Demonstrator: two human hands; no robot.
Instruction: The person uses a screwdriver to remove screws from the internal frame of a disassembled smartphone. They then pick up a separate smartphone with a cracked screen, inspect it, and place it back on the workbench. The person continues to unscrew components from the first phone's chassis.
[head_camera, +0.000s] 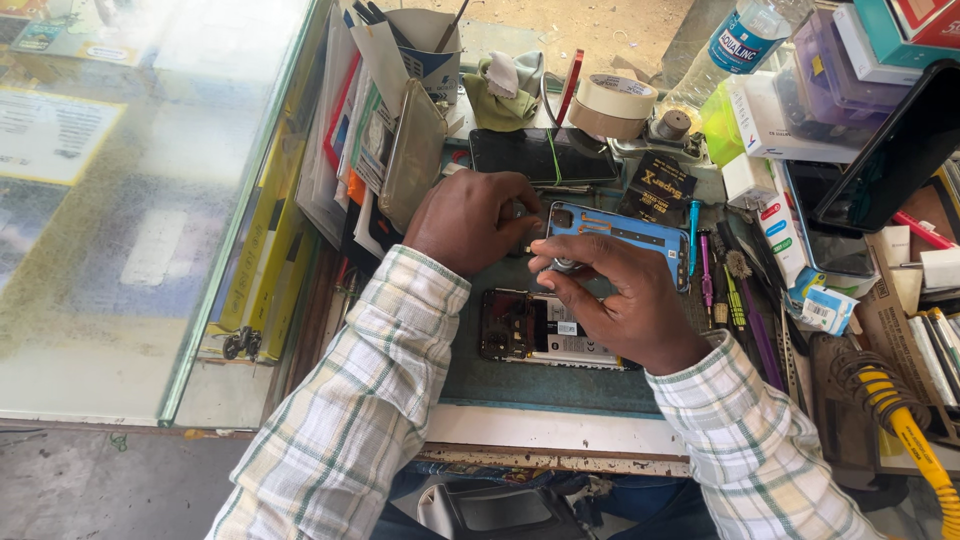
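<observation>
My left hand (470, 220) is curled over the left end of a blue phone back cover (640, 232) and seems to pinch a small part there. Over the cover's lower edge, my right hand (625, 300) pinches a small round silvery piece (563, 264) between thumb and fingers. Below both hands an opened phone (545, 330) lies on the dark green mat (540, 380), its circuit board and battery showing. Both sleeves are pale plaid.
A dark phone screen (545, 155) lies behind the hands. Tape rolls (612, 105), a plastic bottle (735, 45) and small boxes crowd the back right. Several screwdrivers (725, 290) lie to the right, a yellow cable (915, 440) further right. A glass counter (150, 200) fills the left.
</observation>
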